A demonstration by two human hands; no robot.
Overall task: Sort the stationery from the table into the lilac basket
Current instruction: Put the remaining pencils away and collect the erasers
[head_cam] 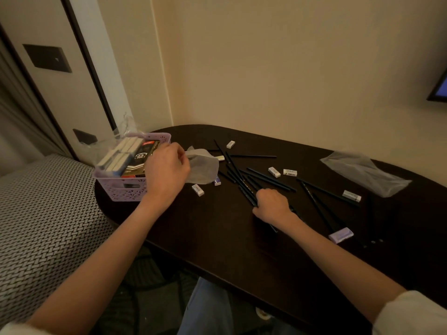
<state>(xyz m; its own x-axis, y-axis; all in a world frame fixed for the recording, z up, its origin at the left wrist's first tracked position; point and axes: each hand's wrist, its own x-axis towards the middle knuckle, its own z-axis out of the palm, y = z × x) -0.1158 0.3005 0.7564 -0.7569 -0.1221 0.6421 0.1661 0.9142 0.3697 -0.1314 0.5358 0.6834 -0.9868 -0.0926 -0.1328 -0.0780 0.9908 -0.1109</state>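
The left hand (167, 172) pinches a crinkled translucent plastic bag (203, 169) beside the perforated lilac basket (125, 187). The right hand (272, 205) curls around slim black pencils (244, 187) on the dark tabletop (217, 228).

Bare dark table (217, 238) lies open across the lower centre of the frame. Toward the middle, scattered black pencils (244, 184) and white erasers (274, 171) crowd the surface; a lilac basket (125, 187) blocks the left edge, a plastic bag (365, 172) the right.

Dark wall panel (47, 58), screen corner (439, 89) – upper rt, patterned seat (48, 213)
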